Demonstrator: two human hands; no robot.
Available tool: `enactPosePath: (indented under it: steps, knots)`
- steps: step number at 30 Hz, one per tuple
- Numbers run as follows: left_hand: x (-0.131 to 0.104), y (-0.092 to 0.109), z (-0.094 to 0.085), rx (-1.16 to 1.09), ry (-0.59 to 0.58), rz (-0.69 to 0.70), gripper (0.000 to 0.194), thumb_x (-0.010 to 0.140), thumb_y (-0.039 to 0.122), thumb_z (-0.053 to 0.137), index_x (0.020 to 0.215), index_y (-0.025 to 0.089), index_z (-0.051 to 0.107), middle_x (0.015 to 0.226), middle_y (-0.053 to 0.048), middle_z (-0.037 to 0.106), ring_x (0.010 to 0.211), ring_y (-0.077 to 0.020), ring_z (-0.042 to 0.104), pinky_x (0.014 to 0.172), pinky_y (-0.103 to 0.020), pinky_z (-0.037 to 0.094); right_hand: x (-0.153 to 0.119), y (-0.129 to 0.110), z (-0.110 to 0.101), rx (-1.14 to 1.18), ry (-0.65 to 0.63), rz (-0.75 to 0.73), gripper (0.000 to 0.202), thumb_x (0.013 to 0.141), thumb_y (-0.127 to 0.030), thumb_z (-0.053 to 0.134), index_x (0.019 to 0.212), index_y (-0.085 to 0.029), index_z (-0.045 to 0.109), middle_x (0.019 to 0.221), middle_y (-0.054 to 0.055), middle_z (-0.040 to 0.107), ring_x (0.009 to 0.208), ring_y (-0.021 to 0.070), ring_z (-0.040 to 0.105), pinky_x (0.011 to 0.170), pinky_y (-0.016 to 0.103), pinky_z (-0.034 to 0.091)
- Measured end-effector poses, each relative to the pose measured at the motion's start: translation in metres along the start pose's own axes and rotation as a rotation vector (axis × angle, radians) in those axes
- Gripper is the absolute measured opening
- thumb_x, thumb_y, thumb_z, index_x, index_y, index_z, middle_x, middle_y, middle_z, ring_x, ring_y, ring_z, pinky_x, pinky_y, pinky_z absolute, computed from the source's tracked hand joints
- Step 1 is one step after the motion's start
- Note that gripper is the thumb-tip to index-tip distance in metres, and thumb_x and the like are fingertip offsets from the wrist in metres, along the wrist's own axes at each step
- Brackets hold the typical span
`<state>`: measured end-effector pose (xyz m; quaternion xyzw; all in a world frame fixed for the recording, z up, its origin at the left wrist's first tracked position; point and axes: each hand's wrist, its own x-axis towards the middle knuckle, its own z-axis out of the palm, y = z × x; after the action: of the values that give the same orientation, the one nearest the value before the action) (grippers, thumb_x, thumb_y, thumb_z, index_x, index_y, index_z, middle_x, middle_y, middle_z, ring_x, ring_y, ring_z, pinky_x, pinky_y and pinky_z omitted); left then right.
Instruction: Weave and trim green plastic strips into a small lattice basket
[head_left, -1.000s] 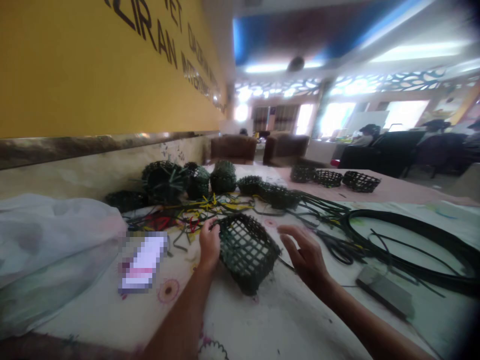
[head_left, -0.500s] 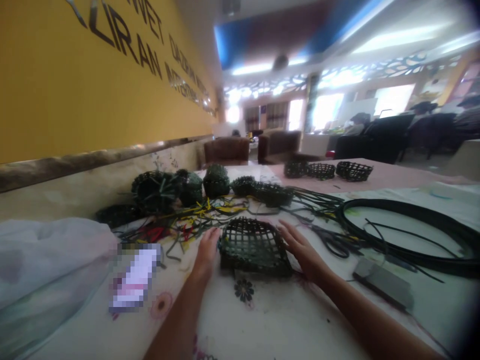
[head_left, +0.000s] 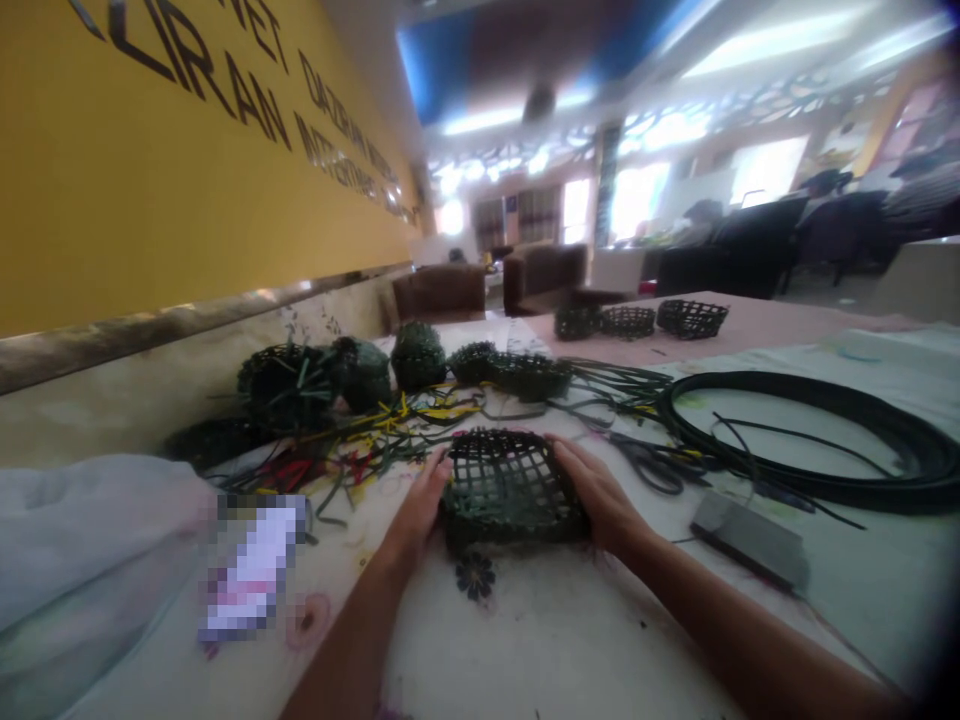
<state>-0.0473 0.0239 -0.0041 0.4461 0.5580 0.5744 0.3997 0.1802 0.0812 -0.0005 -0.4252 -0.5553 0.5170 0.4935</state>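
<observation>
A dark green woven basket (head_left: pixel 517 510) made of flat strips rests on the flowered white tablecloth (head_left: pixel 570 640) in front of me. Its open lattice faces up, with a denser woven band along the near edge. My left hand (head_left: pixel 422 505) holds its left side, fingers along the edge. On the opposite side my right hand (head_left: pixel 604 495) grips it, with fingers reaching to the far right corner. Parts of the fingers on both hands are hidden behind the basket. Just in front of it a dark printed flower (head_left: pixel 475 577) shows on the cloth.
Scissors (head_left: pixel 649 462) lie right of the basket, near a coil of dark strip (head_left: pixel 817 390) and a grey block (head_left: pixel 750 540). Behind are strip scraps (head_left: pixel 405 405) and several woven baskets (head_left: pixel 418 357). A white plastic bag (head_left: pixel 97 540) is at left. People sit in the background.
Both hands have closed in on the basket's sides; the right hand, which was slightly apart, now touches it. The view has shifted a little to the right.
</observation>
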Motion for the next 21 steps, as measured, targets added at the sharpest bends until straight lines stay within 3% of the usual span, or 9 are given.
enactPosePath:
  steps: [3,9,15,18,21]
  knots:
    - [-0.003,0.005,0.002,-0.155,-0.095,-0.095,0.054,0.087,0.050,0.058,0.137,0.028,0.052,0.141,-0.005,0.057,0.126,-0.0234,0.056,0.102,-0.036,0.047,-0.001,-0.003,-0.001,0.013,-0.006,0.010,0.053,0.087,-0.055,0.052,0.124,-0.018,0.062,0.117,0.008,0.069,0.103,0.0254,0.063,0.079,0.034,0.053]
    - [-0.006,0.018,0.004,-0.155,0.022,-0.055,0.056,0.085,0.042,0.058,0.137,0.023,0.051,0.131,-0.007,0.063,0.111,-0.0229,0.064,0.088,-0.031,0.052,-0.001,-0.008,-0.003,0.104,-0.031,0.070,0.059,0.086,-0.061,0.053,0.130,-0.023,0.059,0.126,0.006,0.066,0.097,0.0246,0.066,0.075,0.034,0.055]
    - [-0.012,0.028,0.006,-0.166,0.042,-0.122,0.074,0.077,0.035,0.064,0.146,0.026,0.039,0.126,-0.008,0.063,0.099,-0.0210,0.066,0.077,-0.027,0.052,0.000,-0.003,-0.004,0.077,-0.123,0.101,0.070,0.078,-0.042,0.068,0.142,-0.024,0.047,0.129,0.010,0.064,0.103,0.0273,0.066,0.081,0.039,0.055]
    - [-0.018,0.035,0.008,-0.170,0.009,-0.154,0.081,0.074,0.032,0.068,0.149,0.029,0.035,0.133,-0.009,0.058,0.104,-0.0222,0.064,0.080,-0.027,0.050,0.004,0.002,-0.006,-0.088,-0.060,-0.011,0.059,0.078,-0.038,0.064,0.134,-0.021,0.056,0.127,0.010,0.066,0.106,0.0277,0.065,0.089,0.042,0.052]
    - [-0.023,0.042,0.009,-0.131,-0.038,-0.144,0.078,0.074,0.030,0.068,0.147,0.029,0.039,0.141,-0.009,0.052,0.115,-0.0253,0.059,0.085,-0.029,0.048,0.010,0.002,-0.012,-0.371,0.021,-0.213,0.046,0.082,-0.036,0.057,0.124,-0.018,0.064,0.124,0.011,0.067,0.112,0.0274,0.062,0.095,0.042,0.049]
